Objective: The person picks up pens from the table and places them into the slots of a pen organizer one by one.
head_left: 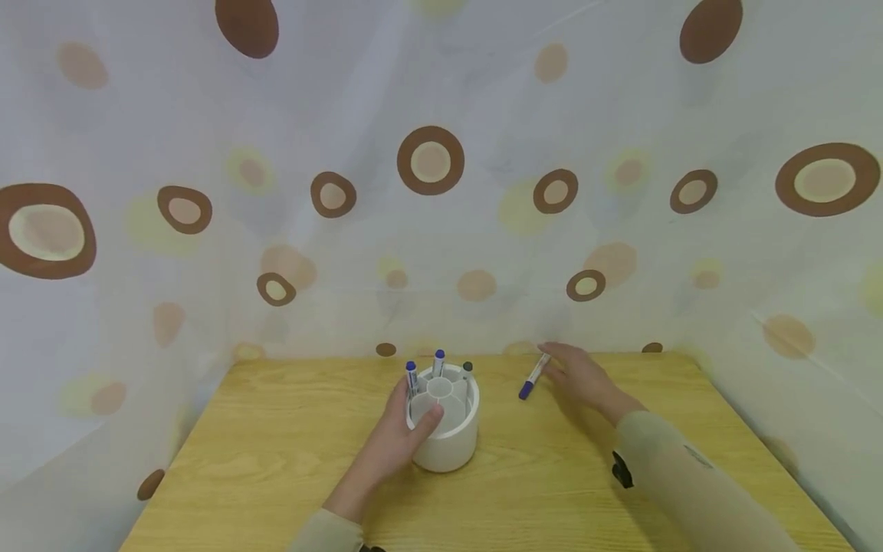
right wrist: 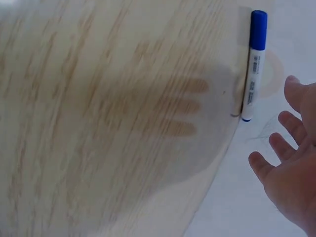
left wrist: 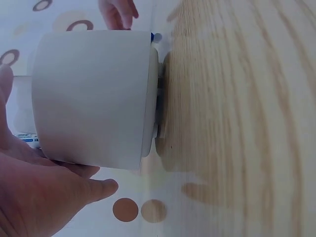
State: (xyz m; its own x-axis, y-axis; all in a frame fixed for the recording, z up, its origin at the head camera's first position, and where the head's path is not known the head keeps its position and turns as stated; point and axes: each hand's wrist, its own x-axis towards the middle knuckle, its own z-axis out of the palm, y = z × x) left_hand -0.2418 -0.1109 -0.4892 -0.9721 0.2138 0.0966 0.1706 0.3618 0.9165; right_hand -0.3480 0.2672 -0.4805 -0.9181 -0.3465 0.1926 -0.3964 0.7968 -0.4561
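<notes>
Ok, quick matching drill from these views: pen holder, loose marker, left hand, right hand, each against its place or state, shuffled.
Things:
1. white pen holder
2. loose blue-capped marker
3. left hand
4. right hand

States:
A. open, fingers spread, beside the marker
B. lying flat near the table's far edge
C. upright, markers standing in its compartments
D. wrapped round the holder's side

Pairs: 1-C, 2-B, 3-D, 4-A

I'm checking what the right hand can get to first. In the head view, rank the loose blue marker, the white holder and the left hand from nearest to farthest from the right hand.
1. The loose blue marker, lying on the table just left of the right hand at its fingertips.
2. The white holder, farther left, mid-table.
3. The left hand, gripping the holder's far left side.
</notes>
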